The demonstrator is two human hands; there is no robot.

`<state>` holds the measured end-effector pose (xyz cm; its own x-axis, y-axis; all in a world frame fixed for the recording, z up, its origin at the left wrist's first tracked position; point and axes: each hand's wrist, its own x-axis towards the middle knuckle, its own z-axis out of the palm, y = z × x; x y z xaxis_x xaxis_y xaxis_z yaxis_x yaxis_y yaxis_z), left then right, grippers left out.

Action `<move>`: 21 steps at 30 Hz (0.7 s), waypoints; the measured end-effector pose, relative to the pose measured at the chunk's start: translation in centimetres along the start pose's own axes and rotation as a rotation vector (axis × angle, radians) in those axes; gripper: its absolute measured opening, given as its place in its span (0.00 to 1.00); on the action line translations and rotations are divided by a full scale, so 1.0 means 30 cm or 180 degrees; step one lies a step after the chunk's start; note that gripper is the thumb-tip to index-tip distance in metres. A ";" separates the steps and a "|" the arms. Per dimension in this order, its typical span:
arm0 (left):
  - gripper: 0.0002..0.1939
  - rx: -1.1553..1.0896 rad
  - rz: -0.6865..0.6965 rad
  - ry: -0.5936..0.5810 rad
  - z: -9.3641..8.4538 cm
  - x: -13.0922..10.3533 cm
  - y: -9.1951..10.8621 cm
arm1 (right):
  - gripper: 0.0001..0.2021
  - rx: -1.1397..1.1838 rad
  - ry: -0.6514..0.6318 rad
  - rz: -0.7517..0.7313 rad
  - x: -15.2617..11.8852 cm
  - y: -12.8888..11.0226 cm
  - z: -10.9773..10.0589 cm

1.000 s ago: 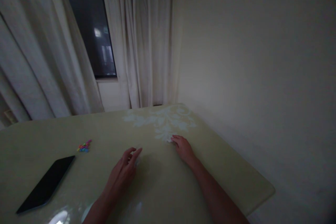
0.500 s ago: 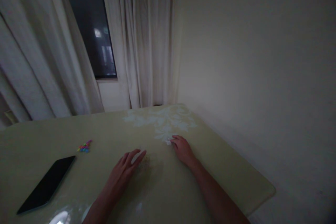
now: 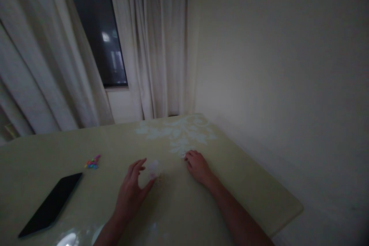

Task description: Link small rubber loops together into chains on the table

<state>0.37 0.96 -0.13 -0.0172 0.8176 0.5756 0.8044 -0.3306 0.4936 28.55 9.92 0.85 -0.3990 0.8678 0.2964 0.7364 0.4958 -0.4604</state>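
Observation:
My left hand (image 3: 131,190) is over the table, thumb and fingers spread wide. Just right of its fingers is a faint, clear or whitish object (image 3: 153,166), too blurred to name. Several tiny yellowish pieces (image 3: 159,178) lie by the thumb tip. My right hand (image 3: 197,166) rests farther right with its fingers curled down at a small whitish piece (image 3: 183,155), which the fingertips partly hide. A small pile of colourful pieces (image 3: 92,162) lies at the left.
A black tablet (image 3: 52,204) lies on the pale green table (image 3: 121,146) at the left. Curtains (image 3: 161,46) and a dark window stand behind. The wall (image 3: 276,84) runs along the table's right side. A bright reflection shows near the front.
My left hand has shifted left and its thumb and fingers have spread apart. The faint object beside it now shows. My right hand's fingers have curled more over the whitish piece.

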 end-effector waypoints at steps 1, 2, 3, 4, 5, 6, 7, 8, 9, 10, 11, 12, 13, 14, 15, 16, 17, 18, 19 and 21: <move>0.31 -0.0186 0.0023 -0.0082 0.013 -0.005 0.002 | 0.08 0.0342 0.0092 0.0020 -0.003 -0.017 0.008; 0.32 -0.0349 0.0058 -0.0178 0.026 -0.012 0.004 | 0.09 0.0812 0.0153 0.0045 -0.007 -0.039 0.020; 0.32 -0.0480 0.0098 -0.0283 0.039 -0.019 0.006 | 0.13 0.1406 0.0160 0.0095 -0.011 -0.064 0.037; 0.32 -0.0571 0.0141 -0.0379 0.052 -0.027 0.007 | 0.16 0.2040 0.0004 0.0161 -0.016 -0.091 0.055; 0.32 -0.0612 0.0190 -0.0450 0.064 -0.034 0.008 | 0.19 0.2531 -0.0147 0.0212 -0.020 -0.118 0.073; 0.32 -0.0579 0.0229 -0.0495 0.075 -0.040 0.009 | 0.21 0.2819 -0.0187 0.0266 -0.024 -0.140 0.090; 0.34 -0.0461 0.0256 -0.0520 0.085 -0.044 0.008 | 0.21 0.2992 -0.0118 0.0335 -0.027 -0.158 0.105; 0.36 -0.0269 0.0265 -0.0539 0.093 -0.046 0.007 | 0.21 0.3089 -0.0013 0.0397 -0.029 -0.169 0.116; 0.39 -0.0029 0.0258 -0.0553 0.100 -0.047 0.006 | 0.21 0.3135 0.0127 0.0456 -0.028 -0.174 0.123; 0.40 0.0216 0.0244 -0.0599 0.107 -0.045 0.005 | 0.21 0.3174 0.0264 0.0513 -0.026 -0.174 0.127; 0.39 0.0423 0.0233 -0.0690 0.113 -0.043 0.006 | 0.21 0.3217 0.0375 0.0568 -0.022 -0.169 0.129; 0.36 0.0568 0.0232 -0.0815 0.117 -0.039 0.008 | 0.21 0.3264 0.0466 0.0631 -0.016 -0.161 0.130; 0.32 0.0653 0.0233 -0.0948 0.121 -0.034 0.011 | 0.21 0.3308 0.0552 0.0702 -0.010 -0.152 0.130; 0.26 0.0697 0.0225 -0.1061 0.123 -0.029 0.017 | 0.22 0.3352 0.0628 0.0776 -0.004 -0.143 0.129; 0.22 0.0712 0.0212 -0.1148 0.123 -0.023 0.024 | 0.22 0.3398 0.0701 0.0851 0.002 -0.136 0.128; 0.19 0.0711 0.0191 -0.1210 0.122 -0.016 0.033 | 0.22 0.3439 0.0776 0.0913 0.007 -0.130 0.127; 0.17 0.0702 0.0161 -0.1246 0.120 -0.008 0.042 | 0.22 0.3471 0.0843 0.0948 0.011 -0.127 0.125; 0.15 0.0681 0.0155 -0.1300 0.118 0.001 0.051 | 0.22 0.3494 0.0896 0.0960 0.015 -0.126 0.123; 0.14 0.0666 0.0154 -0.1369 0.116 0.011 0.059 | 0.22 0.3510 0.0942 0.0960 0.017 -0.126 0.121; 0.12 0.0714 0.0141 -0.1500 0.116 0.034 0.072 | 0.22 0.3531 0.1006 0.0966 0.022 -0.128 0.115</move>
<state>4.17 2.73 -0.74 0.2473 0.9456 0.2113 0.9065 -0.3028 0.2941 23.57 8.69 -0.08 -0.0234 0.9849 0.1717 -0.1587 0.1659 -0.9733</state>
